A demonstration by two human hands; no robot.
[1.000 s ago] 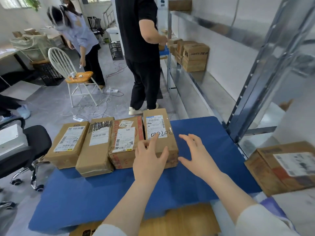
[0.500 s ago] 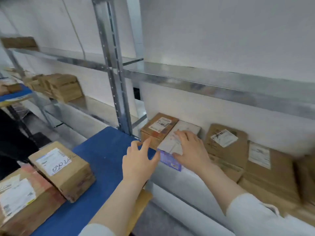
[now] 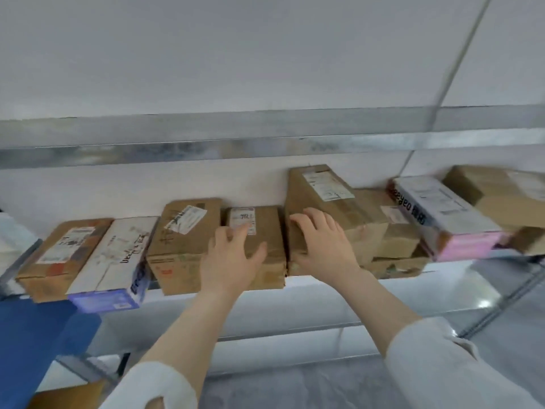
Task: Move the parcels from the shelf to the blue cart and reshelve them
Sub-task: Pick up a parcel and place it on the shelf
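Observation:
Several parcels stand in a row on the metal shelf (image 3: pixel 339 286). My left hand (image 3: pixel 233 261) lies with spread fingers on a small brown parcel (image 3: pixel 265 228) with a white label. My right hand (image 3: pixel 323 243) rests just to the right, fingers over the left edge of a taller brown parcel (image 3: pixel 321 190). Neither parcel is lifted. Left of them stand a brown box (image 3: pixel 182 243), a white box with a blue end (image 3: pixel 118 261) and another brown box (image 3: pixel 62 255). A corner of the blue cart (image 3: pixel 32 338) shows at the lower left.
Right of my hands lie a crumpled brown parcel (image 3: pixel 395 243), a white and pink parcel (image 3: pixel 442 214) and a large brown box (image 3: pixel 501 196). An upper shelf beam (image 3: pixel 265 143) runs overhead. A lower shelf level (image 3: pixel 295 332) sits below. The floor is grey.
My view swung right along the shelf, away from the cart. Both hands moved from the white box near the post to the two brown parcels further right.

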